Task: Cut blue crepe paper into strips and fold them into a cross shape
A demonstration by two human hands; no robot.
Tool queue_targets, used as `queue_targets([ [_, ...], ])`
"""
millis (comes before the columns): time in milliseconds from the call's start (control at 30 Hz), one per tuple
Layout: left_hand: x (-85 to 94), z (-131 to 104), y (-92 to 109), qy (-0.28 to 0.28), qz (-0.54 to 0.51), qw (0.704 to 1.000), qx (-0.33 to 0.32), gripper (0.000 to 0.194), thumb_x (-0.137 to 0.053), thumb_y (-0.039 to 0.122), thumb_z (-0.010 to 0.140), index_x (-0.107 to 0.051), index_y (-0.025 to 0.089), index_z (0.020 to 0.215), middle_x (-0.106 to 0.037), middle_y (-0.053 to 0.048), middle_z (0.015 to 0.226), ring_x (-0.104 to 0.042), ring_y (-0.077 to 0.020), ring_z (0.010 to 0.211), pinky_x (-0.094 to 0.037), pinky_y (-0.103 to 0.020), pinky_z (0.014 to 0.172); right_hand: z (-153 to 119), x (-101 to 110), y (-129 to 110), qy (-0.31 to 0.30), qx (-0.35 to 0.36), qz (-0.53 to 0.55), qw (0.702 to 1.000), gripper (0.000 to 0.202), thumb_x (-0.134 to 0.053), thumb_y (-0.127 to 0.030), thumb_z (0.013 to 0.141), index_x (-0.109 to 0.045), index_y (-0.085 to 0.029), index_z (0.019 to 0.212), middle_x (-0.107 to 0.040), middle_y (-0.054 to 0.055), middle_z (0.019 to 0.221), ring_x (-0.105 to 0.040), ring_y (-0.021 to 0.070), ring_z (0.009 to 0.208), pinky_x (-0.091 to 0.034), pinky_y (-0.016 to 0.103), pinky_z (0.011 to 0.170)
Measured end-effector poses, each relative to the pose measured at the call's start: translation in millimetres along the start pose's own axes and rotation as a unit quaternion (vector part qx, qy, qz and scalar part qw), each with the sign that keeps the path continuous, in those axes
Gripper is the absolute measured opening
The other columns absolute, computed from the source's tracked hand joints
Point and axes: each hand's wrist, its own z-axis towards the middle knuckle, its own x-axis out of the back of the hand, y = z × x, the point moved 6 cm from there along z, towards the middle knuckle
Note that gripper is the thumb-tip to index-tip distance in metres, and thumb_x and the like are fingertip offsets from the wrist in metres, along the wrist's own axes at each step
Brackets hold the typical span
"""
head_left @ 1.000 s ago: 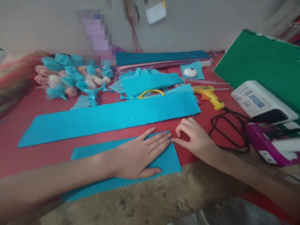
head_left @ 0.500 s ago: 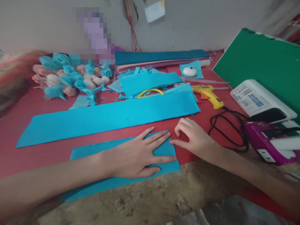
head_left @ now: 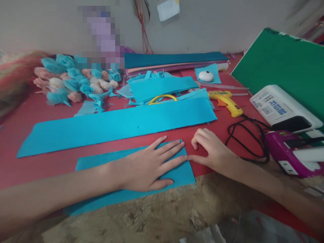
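In the head view, the near blue sheet (head_left: 177, 172) lies directly beneath the left hand (head_left: 149, 168), on the red table (head_left: 57, 161) at its near edge. Its long axis runs left to right, tipped slightly up toward the right, roughly in line with the left forearm. The left hand is the nearer, pressed palm down with fingers spread, gripping nothing. The right hand (head_left: 206, 145) sits just beyond the sheet's short right edge, fingers curled and thumb reaching out toward that edge, with nothing seen in its grasp; whether the thumb touches the sheet or only the left fingertip is hard to tell.

The sheet looks thin, matte and flat, with straight edges. Past it, roughly parallel, lies a longer blue strip (head_left: 121, 125), smooth and apparently layered. Crumpled blossoms (head_left: 81, 81) in blue, pink and white bunch at the far left, soft and crinkled. A yellow glue gun (head_left: 229, 103), hard and glossy, lies beyond the right hand. Mottled, rough-looking wood (head_left: 126, 219) fronts the table.
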Motion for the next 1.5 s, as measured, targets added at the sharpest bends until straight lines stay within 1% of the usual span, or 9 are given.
queue_targets([
  [67, -1.3, 0, -1, 0.006, 0.002, 1.000, 0.002, 0.064, -0.028, 0.049, 0.094, -0.022, 0.008, 0.143, -0.018, -0.018, 0.149, -0.016, -0.0276, 0.139, -0.014, -0.050, 0.112, -1, -1, -2, 0.016, 0.003, -0.024, 1.000, 0.032, -0.055, -0.045, 0.083, -0.035, -0.022, 0.072, -0.046, 0.000, 0.076, -0.042, 0.0167, 0.071, -0.032, 0.031, 0.066],
  [267, -1.8, 0, -1, 0.005, 0.009, 1.000, -0.001, 0.064, -0.025, 0.049, 0.094, -0.027, 0.006, 0.141, -0.018, -0.017, 0.149, -0.017, -0.0271, 0.139, -0.013, -0.048, 0.113, -8, 1, -7, -0.052, 0.031, -0.029, 0.998, 0.054, -0.068, -0.063, 0.061, -0.036, -0.022, 0.076, -0.044, 0.000, 0.081, -0.041, 0.0175, 0.073, -0.033, 0.032, 0.067],
  [467, -0.5, 0, 0, -0.001, 0.010, 1.000, 0.000, 0.063, -0.025, 0.049, 0.094, -0.027, 0.007, 0.141, -0.018, -0.016, 0.150, -0.016, -0.0266, 0.139, -0.012, -0.047, 0.113, -6, 3, -6, 0.023, -0.012, 0.009, 1.000, 0.036, -0.055, -0.050, 0.082, -0.032, -0.023, 0.073, -0.043, 0.000, 0.076, -0.041, 0.0165, 0.070, -0.033, 0.031, 0.065],
  [633, -2.1, 0, -1, -0.004, 0.005, 1.000, 0.003, 0.064, -0.025, 0.050, 0.094, -0.027, 0.008, 0.141, -0.017, -0.015, 0.150, -0.014, -0.0261, 0.140, -0.011, -0.048, 0.113, -12, -1, -16, -0.020, 0.010, -0.044, 0.999, 0.057, -0.075, -0.059, 0.053, -0.039, -0.022, 0.077, -0.048, 0.002, 0.083, -0.043, 0.0193, 0.074, -0.035, 0.034, 0.066],
  [867, 1.3, -4, 0, 0.045, 0.024, 0.999, 0.011, 0.072, -0.035, 0.051, 0.091, -0.015, 0.006, 0.144, -0.007, -0.020, 0.151, -0.008, -0.0309, 0.140, -0.016, -0.049, 0.111, -16, 9, -11, -0.027, -0.080, 0.084, 0.993, 0.017, -0.054, -0.038, 0.083, -0.052, -0.021, 0.085, -0.056, 0.004, 0.086, -0.051, 0.0193, 0.083, -0.042, 0.035, 0.074],
  [967, 5.4, -7, 0, 0.080, 0.038, 0.996, 0.017, 0.075, -0.037, 0.049, 0.091, -0.009, 0.004, 0.144, -0.004, -0.022, 0.151, 0.001, -0.0293, 0.140, -0.011, -0.048, 0.113, -11, 2, -13, -0.128, -0.156, 0.229, 0.952, 0.028, -0.043, -0.041, 0.087, -0.054, -0.020, 0.071, -0.054, 0.001, 0.068, -0.050, 0.0148, 0.064, -0.040, 0.030, 0.059],
  [1100, 8.9, -10, 0, 0.100, 0.031, 0.994, 0.022, 0.072, -0.037, 0.044, 0.092, -0.006, 0.005, 0.143, -0.011, -0.020, 0.151, 0.000, -0.0267, 0.141, -0.009, -0.048, 0.114, -9, -12, -20, -0.221, -0.288, 0.442, 0.820, 0.043, -0.044, -0.051, 0.085, -0.045, -0.018, 0.057, -0.038, -0.005, 0.048, -0.031, 0.0064, 0.041, -0.022, 0.023, 0.040],
  [1167, 11.2, -11, 1, 0.121, 0.023, 0.992, 0.015, 0.071, -0.037, 0.041, 0.092, -0.003, 0.005, 0.143, -0.015, -0.021, 0.150, -0.002, -0.0266, 0.141, -0.009, -0.048, 0.114, -8, -16, -25, -0.241, -0.303, 0.482, 0.786, 0.046, -0.052, -0.051, 0.080, -0.042, -0.017, 0.051, -0.035, -0.007, 0.043, -0.024, 0.0034, 0.036, -0.015, 0.023, 0.038],
  [1500, 16.5, -16, -5, 0.202, -0.020, 0.979, 0.015, 0.063, -0.038, 0.027, 0.092, -0.005, 0.009, 0.143, -0.031, -0.021, 0.142, -0.016, -0.0301, 0.138, -0.019, -0.053, 0.110, -7, -18, -27, -0.249, -0.306, 0.468, 0.790, 0.052, -0.065, -0.053, 0.069, -0.043, -0.017, 0.039, -0.037, -0.006, 0.032, -0.027, 0.0035, 0.035, -0.017, 0.025, 0.042],
])
